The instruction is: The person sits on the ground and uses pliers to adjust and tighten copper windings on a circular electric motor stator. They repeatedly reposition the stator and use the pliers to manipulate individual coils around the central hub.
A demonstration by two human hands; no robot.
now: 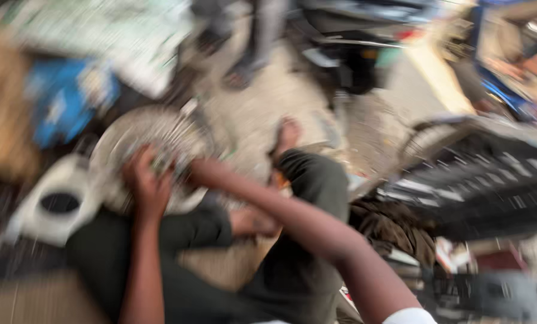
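— Starting at the left: what sits beside the work?

— A white moulded housing (55, 207) with a round dark hole lies on the floor, just beside a round pale wire fan guard (151, 157). A blue box (64, 105) is behind them. Everything is smeared by motion.

— And the hands?

— The left hand (145, 183) lies on the guard, fingers curled down over its wires near the middle. The right hand (199, 173) reaches in at the guard's right edge; whether it grips or only touches, I cannot tell through the blur.

— Where is the guard itself?

— On the ground in front of the person's folded legs in dark trousers (307, 204), a bare foot (286, 137) just beyond it.

— What might go wrong?

— My guess: thin wires could catch or pinch a curled finger if the guard twists, and it could slide against the housing, since nothing appears to pin it. A black slatted crate (478, 180) at the right crowds the elbow.
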